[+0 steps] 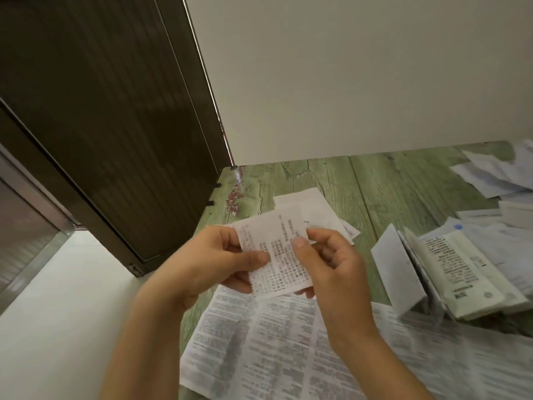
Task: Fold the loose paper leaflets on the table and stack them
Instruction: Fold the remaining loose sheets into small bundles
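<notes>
Head view: your left hand [213,258] and right hand [328,261] both pinch a small folded leaflet [277,252] between thumb and fingers, holding it in the air above the green wooden table [389,186], left thumb on its left half, right thumb on its right edge. Under your wrists a large unfolded printed sheet [274,342] lies flat on the table; to the right, folded leaflets [450,272] sit bunched together, some standing on edge, and loose white papers [496,174] lie at the far right. Another white sheet [311,206] lies just beyond the held leaflet.
</notes>
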A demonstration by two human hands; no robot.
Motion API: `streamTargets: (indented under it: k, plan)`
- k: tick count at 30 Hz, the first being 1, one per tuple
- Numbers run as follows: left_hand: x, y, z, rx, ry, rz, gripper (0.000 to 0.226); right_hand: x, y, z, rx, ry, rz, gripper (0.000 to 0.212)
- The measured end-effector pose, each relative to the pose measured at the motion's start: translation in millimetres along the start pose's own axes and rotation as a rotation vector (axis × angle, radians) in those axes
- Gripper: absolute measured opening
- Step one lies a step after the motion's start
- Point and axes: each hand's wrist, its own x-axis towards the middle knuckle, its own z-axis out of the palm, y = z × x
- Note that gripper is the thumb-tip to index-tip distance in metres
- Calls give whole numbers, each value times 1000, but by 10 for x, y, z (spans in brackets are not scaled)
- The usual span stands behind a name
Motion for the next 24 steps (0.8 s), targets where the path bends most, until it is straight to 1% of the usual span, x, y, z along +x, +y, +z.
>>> streamTargets:
  k: [2,3,6,8,12,15,20,22,24]
  plan:
    - [-24,-1,-35,16,19,6,11,5,-19,-5,2,-143,92,9]
    - [-18,1,-36,-3,35,13,11,13,-23,-15,10,-167,123,11]
    - [18,21,3,-102,92,35,11,42,-44,-35,86,-168,207,17]
    - [41,35,45,-115,109,41,11,52,-52,-36,120,-157,234,18]
    - [62,36,74,-96,104,43,15,59,-42,-31,125,-109,217,14]
    - [59,23,67,-63,101,82,12,73,-11,-40,162,-66,212,20]
    - [52,28,68,-97,101,118,10,71,-4,-22,211,-47,211,24]
    - [51,33,74,-112,97,115,15,74,-10,-34,206,-34,187,31]
    - [55,34,81,-141,105,100,24,84,12,-38,171,-29,147,46]
